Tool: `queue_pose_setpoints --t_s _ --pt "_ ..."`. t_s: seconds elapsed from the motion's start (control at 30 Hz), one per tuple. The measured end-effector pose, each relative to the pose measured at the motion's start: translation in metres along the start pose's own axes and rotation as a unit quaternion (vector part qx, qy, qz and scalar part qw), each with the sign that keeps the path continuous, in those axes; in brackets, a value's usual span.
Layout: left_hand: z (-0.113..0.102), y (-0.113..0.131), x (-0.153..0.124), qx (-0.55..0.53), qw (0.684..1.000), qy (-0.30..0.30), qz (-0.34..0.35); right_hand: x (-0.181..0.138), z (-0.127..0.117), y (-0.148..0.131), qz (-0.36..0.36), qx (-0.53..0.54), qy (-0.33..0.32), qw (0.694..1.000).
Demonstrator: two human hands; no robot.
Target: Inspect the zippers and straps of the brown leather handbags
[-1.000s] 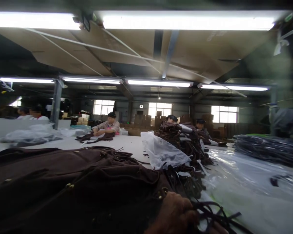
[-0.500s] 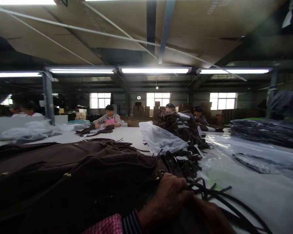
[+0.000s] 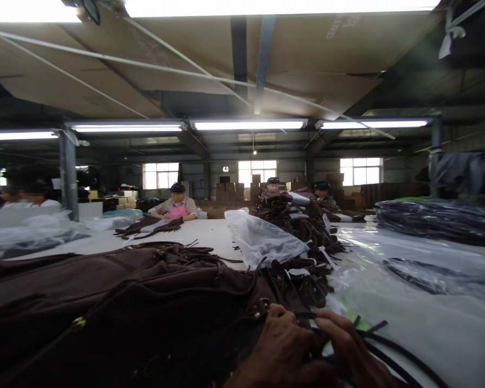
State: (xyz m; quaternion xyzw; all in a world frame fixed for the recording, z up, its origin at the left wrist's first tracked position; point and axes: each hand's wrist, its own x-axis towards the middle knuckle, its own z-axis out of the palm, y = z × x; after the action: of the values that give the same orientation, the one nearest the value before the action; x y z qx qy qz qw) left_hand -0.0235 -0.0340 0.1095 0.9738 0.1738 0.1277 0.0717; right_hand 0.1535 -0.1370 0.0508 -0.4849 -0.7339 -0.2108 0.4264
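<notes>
A pile of dark brown, leather-like pieces with brass fittings and long straps [image 3: 145, 302] covers the left and front of the table. My left hand [image 3: 285, 345] is at the right end of this pile, beside the brass fittings [image 3: 261, 307], its fingers curled down on a dark strap. Close by on the right, my right hand [image 3: 347, 342] bends its fingers over the same strap area. The fingertips of both hands are partly hidden. Loose dark straps [image 3: 392, 350] curve out to the right over the table.
Beyond my hands rises a heap of brown strapped pieces [image 3: 303, 226], with a clear plastic bag [image 3: 262, 237] against it. Plastic-wrapped dark stacks [image 3: 432, 221] lie at the right on plastic sheeting [image 3: 440, 318]. Across the table a person in a pink apron [image 3: 178, 207] handles another brown piece.
The view has tilted up slightly and shifted. My right hand has lifted, its fingers now more visible over the strap. My left hand stays at the brass fittings, lower in view.
</notes>
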Motion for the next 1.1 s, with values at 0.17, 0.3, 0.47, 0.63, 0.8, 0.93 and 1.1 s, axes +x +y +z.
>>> queue_pose_setpoints --t_s 0.17,0.3,0.47,0.63,0.8,0.93,1.1 --pt "0.000 0.003 -0.003 0.010 0.999 0.030 0.027 0.012 -0.003 0.003 0.018 0.099 -0.141 0.985" --pt "0.003 0.005 -0.005 0.025 0.998 0.058 0.018 0.004 -0.011 -0.003 -0.048 0.015 -0.174 0.983" --pt "0.005 0.003 -0.005 0.030 0.998 0.033 0.046 -0.008 -0.011 0.005 -0.137 -0.073 -0.165 0.974" --pt "0.007 -0.003 -0.002 0.051 0.997 -0.002 0.056 -0.003 -0.005 0.019 -0.198 -0.102 -0.161 0.961" --pt "0.001 0.007 -0.005 0.068 0.997 0.006 0.031 0.002 -0.008 0.017 -0.083 -0.044 -0.276 0.957" --pt "-0.005 0.013 -0.011 0.040 0.998 0.020 0.032 -0.007 -0.002 0.019 -0.104 -0.064 -0.220 0.968" --pt "-0.004 0.012 -0.014 0.013 0.999 0.036 0.039 -0.009 0.007 0.016 -0.134 -0.060 -0.119 0.982"
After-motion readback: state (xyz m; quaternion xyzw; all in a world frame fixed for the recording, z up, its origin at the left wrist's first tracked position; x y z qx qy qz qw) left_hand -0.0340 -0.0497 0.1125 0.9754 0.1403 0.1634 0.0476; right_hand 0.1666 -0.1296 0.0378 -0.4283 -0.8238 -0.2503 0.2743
